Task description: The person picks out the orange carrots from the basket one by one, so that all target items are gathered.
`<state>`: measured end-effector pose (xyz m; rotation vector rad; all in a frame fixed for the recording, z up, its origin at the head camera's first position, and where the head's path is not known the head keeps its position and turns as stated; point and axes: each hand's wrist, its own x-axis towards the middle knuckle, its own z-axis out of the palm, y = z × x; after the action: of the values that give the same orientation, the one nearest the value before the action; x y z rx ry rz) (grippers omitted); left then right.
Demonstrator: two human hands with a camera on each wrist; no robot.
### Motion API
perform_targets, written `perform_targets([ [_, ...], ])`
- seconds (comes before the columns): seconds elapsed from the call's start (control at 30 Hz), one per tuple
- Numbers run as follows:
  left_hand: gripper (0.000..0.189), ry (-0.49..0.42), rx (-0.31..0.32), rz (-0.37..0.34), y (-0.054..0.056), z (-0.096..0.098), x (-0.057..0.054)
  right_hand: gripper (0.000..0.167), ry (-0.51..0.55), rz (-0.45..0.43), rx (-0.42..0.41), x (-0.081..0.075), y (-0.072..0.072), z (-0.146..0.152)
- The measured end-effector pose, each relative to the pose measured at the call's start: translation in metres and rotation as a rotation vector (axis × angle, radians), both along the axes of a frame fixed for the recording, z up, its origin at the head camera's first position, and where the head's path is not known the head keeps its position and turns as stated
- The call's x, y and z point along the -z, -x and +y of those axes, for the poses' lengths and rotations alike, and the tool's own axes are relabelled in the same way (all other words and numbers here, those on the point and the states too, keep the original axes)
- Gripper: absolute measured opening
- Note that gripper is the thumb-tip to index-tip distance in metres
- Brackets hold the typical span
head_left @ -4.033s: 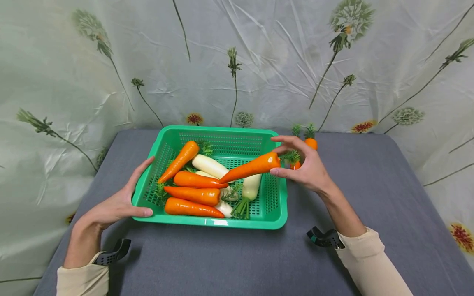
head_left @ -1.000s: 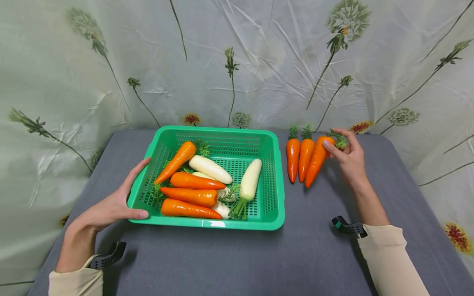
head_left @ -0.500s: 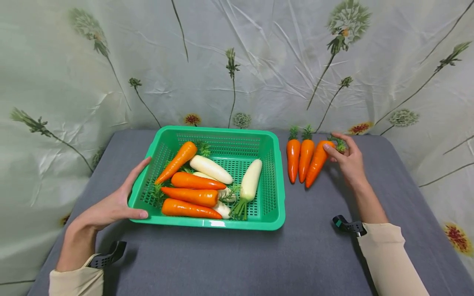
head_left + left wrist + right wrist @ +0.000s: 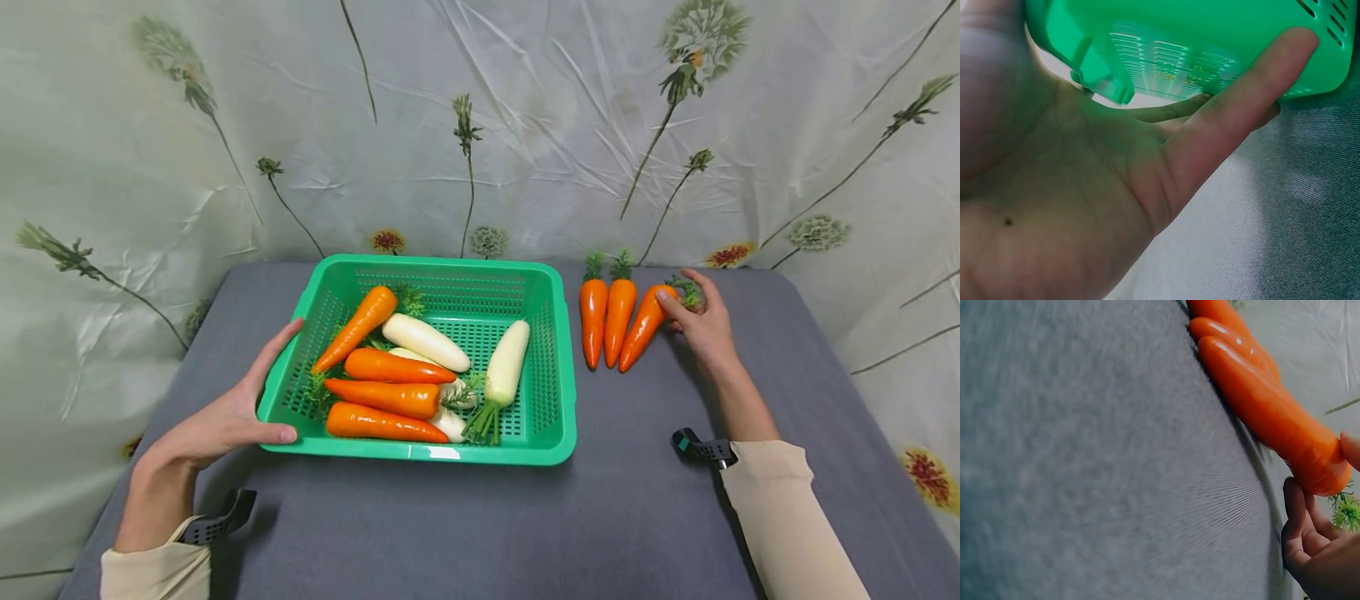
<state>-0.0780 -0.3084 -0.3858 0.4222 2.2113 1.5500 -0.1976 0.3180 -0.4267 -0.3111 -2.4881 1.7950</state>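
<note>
In the head view a green perforated basket (image 4: pixel 420 451) stands on the table. My left hand (image 4: pixel 217 421) lies against its left end, thumb at the front rim, fingers along the side. The left wrist view shows a straight finger (image 4: pixel 1235 115) touching the basket wall. Inside lie several orange carrots (image 4: pixel 393 398) and white radishes (image 4: pixel 506 367), partly covering one another. On the right, my right hand (image 4: pixel 705 321) holds the leafy end of a carrot (image 4: pixel 643 327) between thumb and fingers. Its tip rests near two other carrots (image 4: pixel 593 321); the right wrist view shows the held carrot (image 4: pixel 1266 415) closely.
A grey cloth (image 4: pixel 480 533) covers the table. Behind and beside it hangs a pale sheet (image 4: pixel 420 133) printed with flowers. A black strap device is worn at each wrist.
Four seconds ago my right hand held the carrot over the basket; it has since moved right, to the two carrots on the table. Lately the carrot shifts only slightly. My left hand stays at the basket.
</note>
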Motion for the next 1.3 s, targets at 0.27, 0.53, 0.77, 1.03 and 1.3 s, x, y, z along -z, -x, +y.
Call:
perform_targets([
  [0.27, 0.126, 0.006, -0.023, -0.021, -0.001, -0.001, 0.002, 0.090, 0.072, 0.035, -0.025, 0.004, 0.002, 0.000],
  [0.53, 0.125, -0.019, -0.014, -0.022, -0.001, 0.000, 0.001, 0.092, -0.008, 0.049, -0.035, 0.004, 0.001, -0.001],
  [0.77, 0.123, -0.025, 0.001, -0.014, -0.001, -0.001, 0.000, 0.085, -0.052, 0.048, -0.038, 0.002, -0.002, -0.001],
  [1.03, 0.124, -0.004, -0.006, -0.008, -0.001, 0.000, -0.001, 0.075, -0.073, 0.081, -0.036, -0.003, -0.004, -0.004],
  [1.3, 0.124, -0.005, 0.002, -0.012, -0.002, 0.000, -0.001, 0.067, 0.006, 0.114, -0.039, -0.005, -0.007, -0.010],
])
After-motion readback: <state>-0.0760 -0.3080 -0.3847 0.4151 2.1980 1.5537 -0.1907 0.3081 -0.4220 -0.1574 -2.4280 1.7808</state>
